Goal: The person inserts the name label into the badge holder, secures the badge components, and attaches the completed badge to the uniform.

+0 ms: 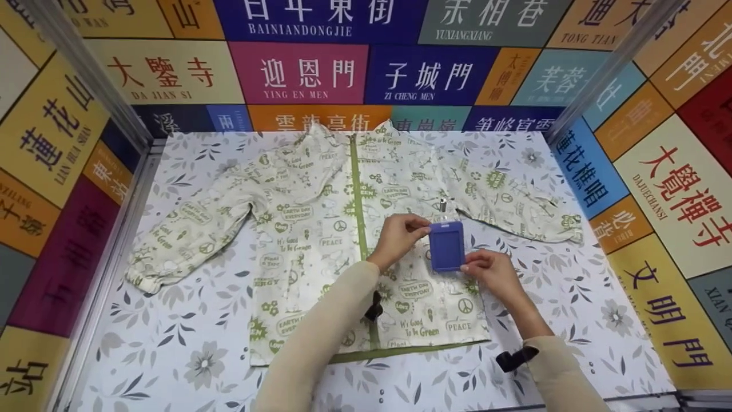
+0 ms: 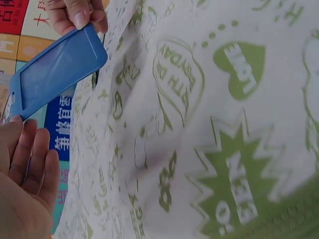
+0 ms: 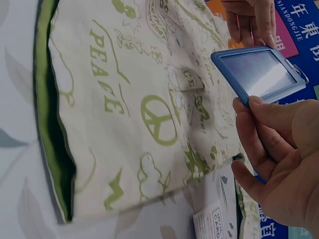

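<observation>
A blue badge holder (image 1: 447, 249) with a framed clear window is held up over the right front of a printed jacket (image 1: 309, 229). My left hand (image 1: 398, 237) pinches its upper left corner, just beside the metal clip (image 1: 443, 204). At the opposite lower corner, my right hand (image 1: 493, 276) grips the frame between thumb and fingers. The right wrist view shows the holder (image 3: 234, 82) tilted, with light glinting off its window. White with green lettering, the jacket lies spread flat, sleeves out to both sides and a green strip down its front.
A small white card with printed text (image 3: 212, 221) lies beside the jacket in the right wrist view. The table (image 1: 206, 366) has a leaf-and-flower cover. Panels of colourful place-name signs (image 1: 297, 74) enclose its back and sides, with metal posts (image 1: 106, 74) at the corners.
</observation>
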{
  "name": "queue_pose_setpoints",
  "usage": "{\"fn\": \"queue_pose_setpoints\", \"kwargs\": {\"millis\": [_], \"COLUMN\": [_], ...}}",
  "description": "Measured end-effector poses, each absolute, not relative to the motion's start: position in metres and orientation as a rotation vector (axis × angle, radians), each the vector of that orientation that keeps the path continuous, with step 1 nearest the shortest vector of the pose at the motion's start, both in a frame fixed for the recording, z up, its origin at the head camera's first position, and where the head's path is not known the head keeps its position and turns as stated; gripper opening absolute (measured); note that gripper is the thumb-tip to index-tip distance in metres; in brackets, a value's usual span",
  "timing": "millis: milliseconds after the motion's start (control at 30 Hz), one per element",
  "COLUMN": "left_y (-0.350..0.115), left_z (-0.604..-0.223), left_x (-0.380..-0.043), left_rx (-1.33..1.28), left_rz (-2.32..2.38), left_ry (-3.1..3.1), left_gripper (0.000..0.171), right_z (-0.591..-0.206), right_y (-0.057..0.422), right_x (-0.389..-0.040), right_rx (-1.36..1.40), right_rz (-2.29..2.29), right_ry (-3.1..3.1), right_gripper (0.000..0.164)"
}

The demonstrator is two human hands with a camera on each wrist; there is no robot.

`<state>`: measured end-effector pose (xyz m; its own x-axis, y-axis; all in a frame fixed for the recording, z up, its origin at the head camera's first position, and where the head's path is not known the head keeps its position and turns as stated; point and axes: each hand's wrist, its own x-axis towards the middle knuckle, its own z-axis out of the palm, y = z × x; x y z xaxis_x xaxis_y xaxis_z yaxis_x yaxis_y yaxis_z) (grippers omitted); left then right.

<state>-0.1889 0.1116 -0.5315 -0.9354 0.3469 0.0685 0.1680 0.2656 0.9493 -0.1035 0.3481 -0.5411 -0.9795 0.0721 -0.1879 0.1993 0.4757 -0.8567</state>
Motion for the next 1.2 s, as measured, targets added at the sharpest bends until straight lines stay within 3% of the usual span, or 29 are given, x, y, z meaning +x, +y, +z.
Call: {"fn": "queue_pose_setpoints", "kwargs": {"millis": [433,700,1200], "left_y": [0.068,0.045,-0.008], "left_z": [-0.531,-0.530,-0.536], "left_x": [-0.197,-0.200,-0.198], "left_rx": [0.441,0.377,0.296], "left_rz": [1.935,1.982,2.035], "left_ry": [2.193,2.227,2.248], "left_gripper": [0.014,0.016,0.021], "right_z": [-0.552,-0.532,-0.560], "right_y": [0.299,0.261,0.221], "right_x": [-0.122,-0.130,-0.157], "right_rx": [0.143,0.015,-0.139], "right_rz": [-1.600,-1.615,-1.538], "right_ry": [2.493,2.444,2.485], "right_gripper": [0.022,0.019,0.013]}}
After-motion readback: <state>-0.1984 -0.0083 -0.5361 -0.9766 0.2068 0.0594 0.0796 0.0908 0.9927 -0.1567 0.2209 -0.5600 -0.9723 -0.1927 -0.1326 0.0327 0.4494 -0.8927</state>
